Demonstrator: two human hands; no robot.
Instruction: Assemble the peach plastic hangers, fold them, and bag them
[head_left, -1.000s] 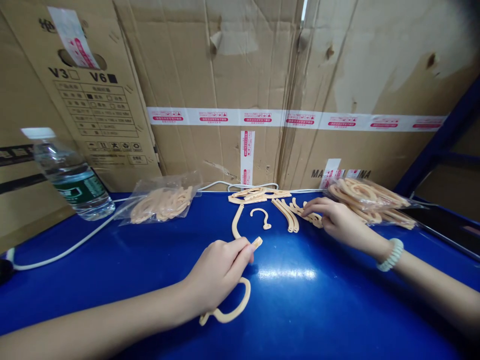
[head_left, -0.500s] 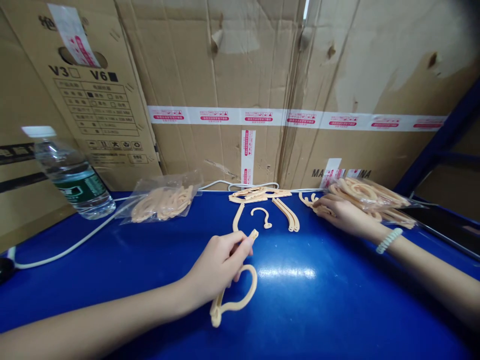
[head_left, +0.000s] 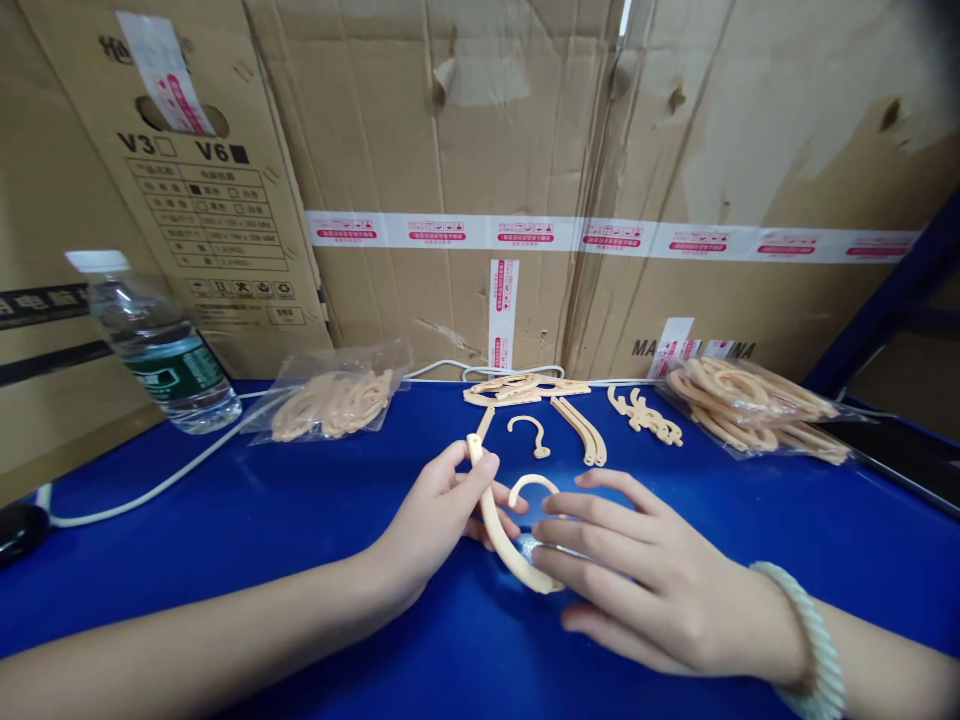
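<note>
My left hand (head_left: pixel 437 520) pinches a curved beige plastic strip (head_left: pixel 501 528) near its upper end, above the blue table (head_left: pixel 300 520). My right hand (head_left: pixel 637 580) lies beside it with fingers stretched out, their tips touching the strip's lower curved end. A small beige hook (head_left: pixel 534 430) lies just beyond the hands. Loose beige plastic pieces (head_left: pixel 577 425) lie in a row further back, with another small group (head_left: pixel 649 418) to their right.
A clear bag of beige strips (head_left: pixel 330 400) lies at back left, another bag (head_left: pixel 750 405) at back right. A water bottle (head_left: pixel 154 345) stands at the left. A white cable (head_left: pixel 142 490) runs along the table. Cardboard boxes (head_left: pixel 487 180) wall the back.
My right hand left the pieces at the back right and came to the strip in front. My left hand raised and turned the strip and moved slightly forward.
</note>
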